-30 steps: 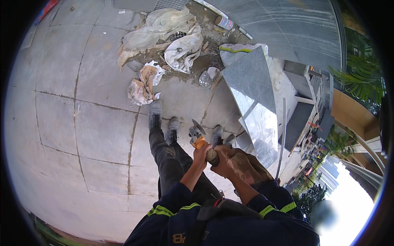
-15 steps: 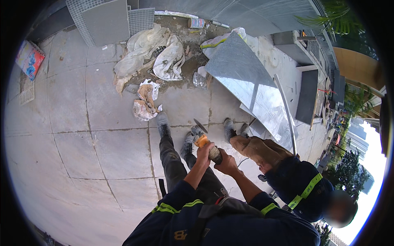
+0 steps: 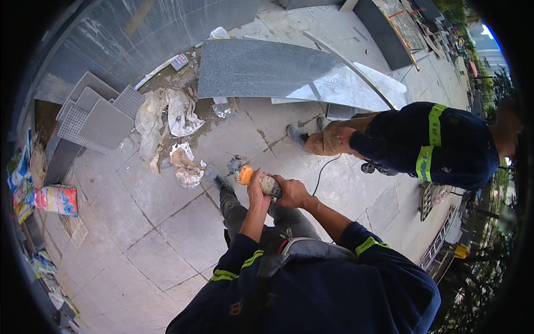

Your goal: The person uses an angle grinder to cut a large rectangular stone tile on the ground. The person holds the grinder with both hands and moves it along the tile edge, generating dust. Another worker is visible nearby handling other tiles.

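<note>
An angle grinder [image 3: 244, 176] with an orange collar, a grey metal head and a dusty body is held before my waist. My left hand [image 3: 256, 191] is closed around its body just behind the collar. My right hand [image 3: 292, 192] grips the rear end, close beside the left. The grinder's head points up and left, over my shoes; its disc is hard to make out from here. A black cord [image 3: 321, 173] hangs in a curve to the right of my right hand. Ahead lies a large grey stone slab [image 3: 250, 69], apart from the tool.
To the right a co-worker [image 3: 411, 139] in dark top and brown trousers stands near the slab. A long strip [image 3: 356, 69] crosses the slab. Dirty sacks [image 3: 183, 114] and a torn paper bag [image 3: 185, 165] lie ahead left, beside grey tiles [image 3: 105, 122] against the wall.
My view has turned right, so the slab now lies across the front and the co-worker appears higher. Both hands keep their hold on the angle grinder.
</note>
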Demonstrator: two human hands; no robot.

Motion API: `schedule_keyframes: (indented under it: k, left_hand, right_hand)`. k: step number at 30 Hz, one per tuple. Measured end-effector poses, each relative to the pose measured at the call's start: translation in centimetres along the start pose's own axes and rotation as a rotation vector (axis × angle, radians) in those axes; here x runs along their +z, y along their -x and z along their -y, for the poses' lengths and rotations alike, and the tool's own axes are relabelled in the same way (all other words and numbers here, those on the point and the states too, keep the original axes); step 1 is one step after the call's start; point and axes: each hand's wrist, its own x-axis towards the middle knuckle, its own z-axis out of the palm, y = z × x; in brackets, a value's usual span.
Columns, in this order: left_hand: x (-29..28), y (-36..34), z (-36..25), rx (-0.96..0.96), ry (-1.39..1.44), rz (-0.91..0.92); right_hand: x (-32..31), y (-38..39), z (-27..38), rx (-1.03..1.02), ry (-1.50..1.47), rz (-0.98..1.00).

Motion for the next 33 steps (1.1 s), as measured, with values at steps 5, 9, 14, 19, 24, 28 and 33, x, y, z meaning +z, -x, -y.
schedule_keyframes:
  k: [5,9,14,19,24,28,33]
  left_hand:
    - [0.8,2.4,5.4,-0.070,-0.236,0.035]
    - [0.8,4.8,7.1,-0.072,-0.263,0.043]
    - [2.3,8.2,6.3,-0.003,-0.199,0.079]
    - [3.2,10.2,4.7,0.067,-0.187,0.101]
    - [3.4,11.7,5.3,0.086,-0.123,0.106]
    - [2.5,12.5,6.3,0.042,-0.065,0.128]
    - [1.2,13.2,7.8,0.005,-0.052,0.136]
  right_hand:
    - [-0.5,7.6,-3.8,0.078,-0.074,-0.064]
    - [-1.7,12.7,-6.2,0.024,-0.216,0.054]
    - [-4.8,18.4,-15.3,-0.046,-0.250,0.324]
    - [-3.0,22.8,-27.2,0.113,0.173,0.052]
    - [1.9,23.6,-30.9,0.206,0.016,-0.201]
    - [5.5,25.3,-29.9,0.181,-0.084,-0.391]
    - [8.9,26.1,-31.6,0.170,-0.015,-0.467]
